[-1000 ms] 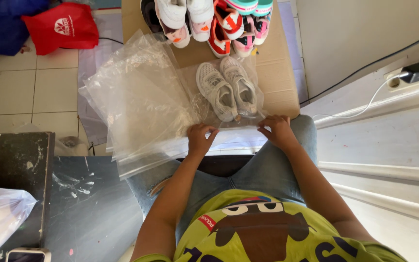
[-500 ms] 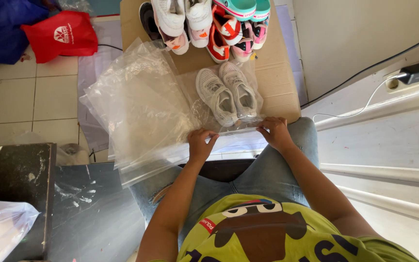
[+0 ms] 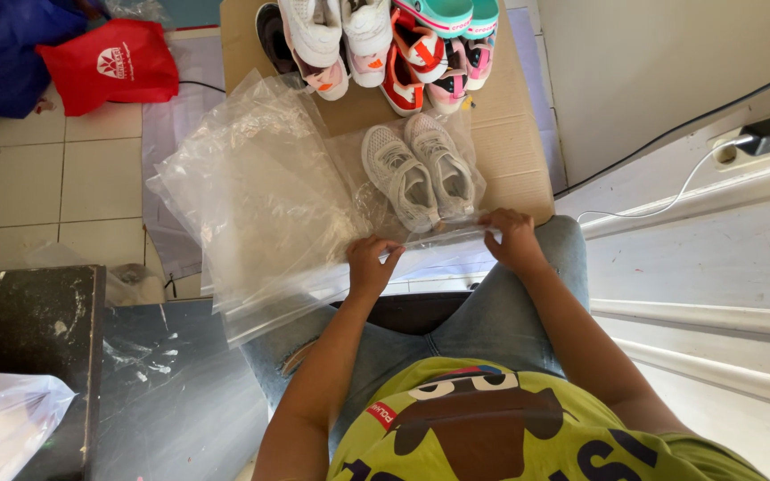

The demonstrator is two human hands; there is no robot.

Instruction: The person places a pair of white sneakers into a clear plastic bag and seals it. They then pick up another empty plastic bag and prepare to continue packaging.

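A pair of grey knit sneakers (image 3: 419, 169) lies inside a clear plastic bag (image 3: 363, 174) on a sheet of cardboard (image 3: 514, 151). My left hand (image 3: 371, 264) pinches the bag's near edge at its left end. At the right end of that same edge, my right hand (image 3: 511, 237) grips the plastic. The edge is stretched between both hands, just past my knees in blue jeans.
A stack of clear plastic bags (image 3: 242, 196) lies left of the sneakers. Several colourful shoes (image 3: 376, 44) stand at the far end of the cardboard. A red bag (image 3: 109, 67) lies on the tiled floor at far left. A charger (image 3: 768, 135) is plugged in at right.
Both hands stay on the bag's near edge and have shifted only slightly. The sneakers have not moved.
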